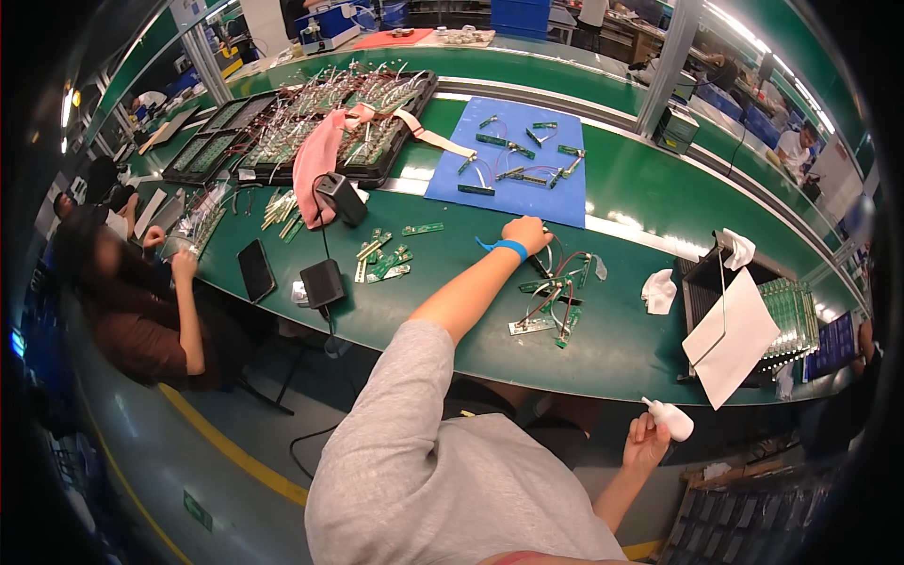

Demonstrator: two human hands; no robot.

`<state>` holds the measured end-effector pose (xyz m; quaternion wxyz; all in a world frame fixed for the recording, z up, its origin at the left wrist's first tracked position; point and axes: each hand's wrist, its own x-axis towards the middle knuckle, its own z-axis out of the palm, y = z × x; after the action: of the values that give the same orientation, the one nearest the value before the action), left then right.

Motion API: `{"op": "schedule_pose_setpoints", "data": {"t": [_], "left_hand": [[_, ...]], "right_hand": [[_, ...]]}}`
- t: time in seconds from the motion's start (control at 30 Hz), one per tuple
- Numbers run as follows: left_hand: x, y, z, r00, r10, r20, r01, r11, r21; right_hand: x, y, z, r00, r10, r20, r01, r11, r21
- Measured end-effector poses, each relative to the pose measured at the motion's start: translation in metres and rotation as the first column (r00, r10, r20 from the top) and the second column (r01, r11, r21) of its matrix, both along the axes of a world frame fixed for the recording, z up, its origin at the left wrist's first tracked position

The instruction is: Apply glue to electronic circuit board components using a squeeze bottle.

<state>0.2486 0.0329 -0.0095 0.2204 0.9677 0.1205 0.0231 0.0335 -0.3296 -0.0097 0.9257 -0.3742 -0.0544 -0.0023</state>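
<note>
My left hand (527,234), with a blue wrist strap (505,247), reaches over the green tabletop near the front edge of a blue mat (513,160). Its fingers are curled down, and what they hold, if anything, is hidden. Just below them lies a cluster of narrow green circuit boards (565,325) joined by red, white and dark wires. Low at the right, off the table's front edge, my right hand (645,443) grips a small white squeeze bottle (672,421) with a thin nozzle pointing up and left. Several wired boards (506,145) rest on the mat.
Loose circuit boards (386,264), a black adapter (323,282) and a phone (255,270) lie to the left. Behind stand black trays (377,174) heaped with wired boards. A crumpled tissue (659,292) and a rack of boards (789,315) are at right. A co-worker (141,301) sits at left.
</note>
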Motion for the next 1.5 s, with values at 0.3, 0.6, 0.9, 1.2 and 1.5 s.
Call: {"op": "schedule_pose_setpoints", "data": {"t": [0.3,0.6,0.9,1.2,1.5], "left_hand": [[0.005,0.000,-0.007,0.990,-0.006,0.139,0.011,0.999,-0.033],[-0.025,-0.014,0.046,0.747,-0.133,0.651,0.139,0.989,0.043],[-0.044,-0.018,0.107,0.485,-0.013,0.874,0.380,0.904,-0.198],[-0.105,-0.020,0.139,0.487,-0.077,0.870,0.491,0.848,-0.200],[-0.152,0.000,0.147,0.357,-0.380,0.853,0.301,0.912,0.280]], "right_hand": [[-0.003,-0.010,-0.014,0.982,-0.156,0.106,0.169,0.977,-0.128],[0.002,0.002,0.001,0.949,-0.224,0.222,0.253,0.961,-0.113],[-0.004,0.001,0.009,0.988,-0.079,0.133,0.082,0.997,-0.012],[0.001,0.006,0.020,0.982,-0.045,0.184,0.049,0.999,-0.021],[-0.002,0.021,0.034,0.977,0.104,0.185,-0.110,0.994,0.020]]}}
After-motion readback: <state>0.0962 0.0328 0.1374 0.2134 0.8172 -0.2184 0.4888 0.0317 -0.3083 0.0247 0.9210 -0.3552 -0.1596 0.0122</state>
